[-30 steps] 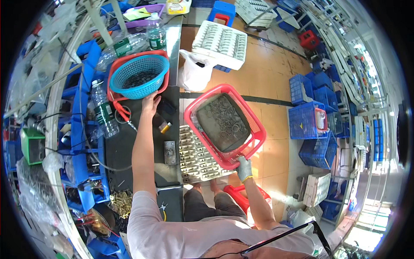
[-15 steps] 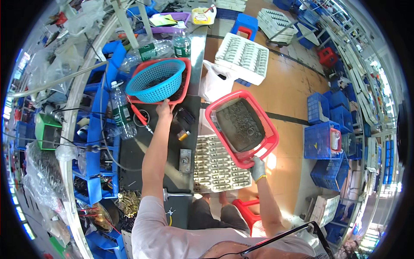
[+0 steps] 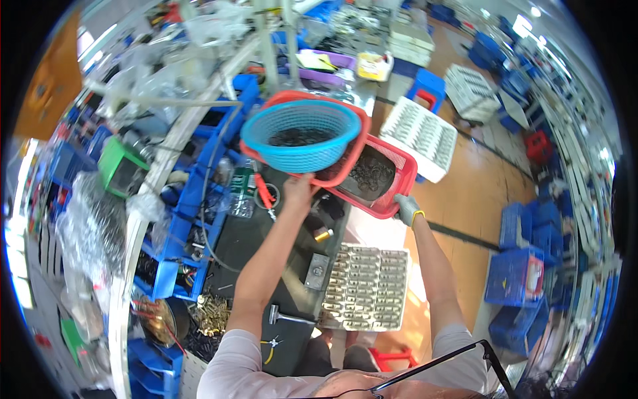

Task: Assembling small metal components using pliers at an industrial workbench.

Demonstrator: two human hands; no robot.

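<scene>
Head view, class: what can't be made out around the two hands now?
All in the head view:
- Left hand: some fingers, hidden by the red tub.
- Pink basket: left end, behind the red tub.
- Red tub: most of its floor, covered by the blue basket.
- Dark pieces in the blue basket: too small to identify.

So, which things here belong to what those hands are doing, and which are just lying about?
In use, it seems:
red basin, left hand at its edge
blue basket of dark pieces, inside it
red basket, gloved right hand on its rim

Seemingly just lying about:
hammer
metal block
plastic bottle
</scene>
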